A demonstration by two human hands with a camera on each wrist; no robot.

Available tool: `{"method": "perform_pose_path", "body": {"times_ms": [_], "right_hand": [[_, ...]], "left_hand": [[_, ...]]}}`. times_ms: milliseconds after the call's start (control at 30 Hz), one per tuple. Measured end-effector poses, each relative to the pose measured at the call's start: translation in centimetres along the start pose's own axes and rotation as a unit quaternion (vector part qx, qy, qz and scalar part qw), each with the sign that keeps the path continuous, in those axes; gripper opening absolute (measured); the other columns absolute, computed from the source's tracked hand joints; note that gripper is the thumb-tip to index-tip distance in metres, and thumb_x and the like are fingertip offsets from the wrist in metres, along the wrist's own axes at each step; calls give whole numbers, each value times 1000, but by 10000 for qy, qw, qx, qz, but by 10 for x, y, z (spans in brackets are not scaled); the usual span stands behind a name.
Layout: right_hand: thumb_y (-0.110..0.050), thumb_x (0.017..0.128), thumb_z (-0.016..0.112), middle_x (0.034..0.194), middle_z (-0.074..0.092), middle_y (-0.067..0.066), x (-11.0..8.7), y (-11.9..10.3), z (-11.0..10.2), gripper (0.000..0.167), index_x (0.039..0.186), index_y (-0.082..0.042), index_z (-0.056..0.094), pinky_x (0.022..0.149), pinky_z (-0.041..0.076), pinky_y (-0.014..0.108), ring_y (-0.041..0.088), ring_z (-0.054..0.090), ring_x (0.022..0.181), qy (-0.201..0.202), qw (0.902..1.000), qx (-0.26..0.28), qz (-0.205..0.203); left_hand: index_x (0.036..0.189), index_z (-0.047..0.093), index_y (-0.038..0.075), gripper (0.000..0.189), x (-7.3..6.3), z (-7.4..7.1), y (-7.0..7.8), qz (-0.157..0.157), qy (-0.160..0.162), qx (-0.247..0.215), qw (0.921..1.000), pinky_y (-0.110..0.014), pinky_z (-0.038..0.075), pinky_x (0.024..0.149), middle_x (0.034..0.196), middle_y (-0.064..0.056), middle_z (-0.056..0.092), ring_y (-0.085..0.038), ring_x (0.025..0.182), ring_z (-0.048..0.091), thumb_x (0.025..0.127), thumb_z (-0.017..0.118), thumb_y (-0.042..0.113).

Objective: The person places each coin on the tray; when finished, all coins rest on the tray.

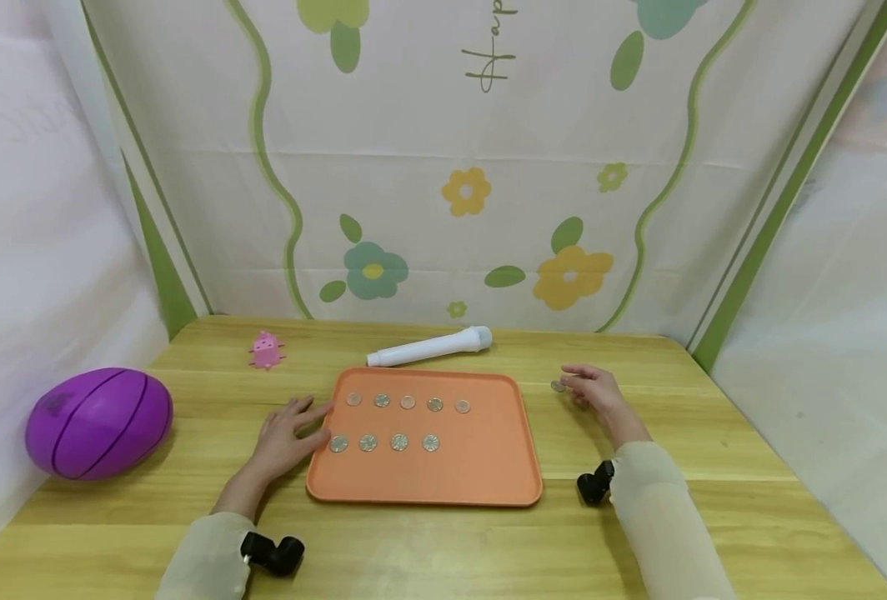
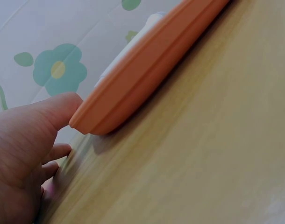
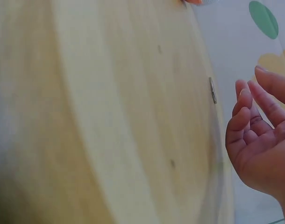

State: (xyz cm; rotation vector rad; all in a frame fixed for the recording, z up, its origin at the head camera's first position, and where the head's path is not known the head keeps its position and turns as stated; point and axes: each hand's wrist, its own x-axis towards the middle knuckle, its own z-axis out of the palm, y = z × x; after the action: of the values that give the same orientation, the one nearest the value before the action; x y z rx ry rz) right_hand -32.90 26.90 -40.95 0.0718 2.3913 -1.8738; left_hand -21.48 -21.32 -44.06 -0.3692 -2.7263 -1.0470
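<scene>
Two rows of several silver-coloured coins (image 1: pixel 398 442) lie flat on an orange tray (image 1: pixel 481 471). My left hand (image 1: pixel 282 442) rests at the tray's left edge, fingers spread. In the left wrist view its thumb (image 2: pixel 63 108) touches the tray's rim. To the right of the tray, a single coin (image 1: pixel 558 386) lies on the wooden table. My right hand (image 1: pixel 595 390) hovers just beside that coin, with fingers loosely bent. In the right wrist view the coin (image 3: pixel 213 90) is apart from the fingertips, and nothing is held in the hand.
A white microphone-shaped stick (image 1: pixel 428 346) lies behind the tray. A small pink toy (image 1: pixel 267 351) sits at the back left, and a purple ball (image 1: pixel 100 423) stands at the left table edge. A flower-patterned cloth (image 1: pixel 383 192) hangs behind the table.
</scene>
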Motion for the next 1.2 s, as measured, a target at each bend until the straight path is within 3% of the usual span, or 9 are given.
{"method": "perform_pose_path", "body": {"times_ms": [400, 1033, 1200], "right_hand": [[-13, 83, 58, 80, 58, 2, 10, 13, 1, 43, 121, 5, 46, 50, 42, 20, 8, 49, 57, 239, 9990, -169, 335], [-13, 78, 64, 70, 54, 2, 14, 19, 6, 36, 106, 8, 55, 47, 38, 24, 10, 42, 51, 338, 9964, -773, 36], [-13, 78, 64, 69, 51, 3, 15, 19, 8, 31, 100, 7, 57, 50, 39, 25, 13, 43, 56, 354, 9918, -1227, -100]], "left_hand": [[122, 51, 6, 47, 0, -1, -1, -35, 28, 52, 10000, -58, 4, 93, 129, -27, 32, -44, 121, 16, 81, 59, 28], [121, 52, 7, 47, 1, 1, -1, 37, 58, 65, 10000, -58, 4, 93, 128, -27, 32, -44, 120, 17, 81, 59, 28], [121, 52, 7, 47, 0, 1, -1, 56, 56, 67, 9999, -59, 4, 92, 128, -28, 33, -45, 120, 17, 81, 59, 29]]}}
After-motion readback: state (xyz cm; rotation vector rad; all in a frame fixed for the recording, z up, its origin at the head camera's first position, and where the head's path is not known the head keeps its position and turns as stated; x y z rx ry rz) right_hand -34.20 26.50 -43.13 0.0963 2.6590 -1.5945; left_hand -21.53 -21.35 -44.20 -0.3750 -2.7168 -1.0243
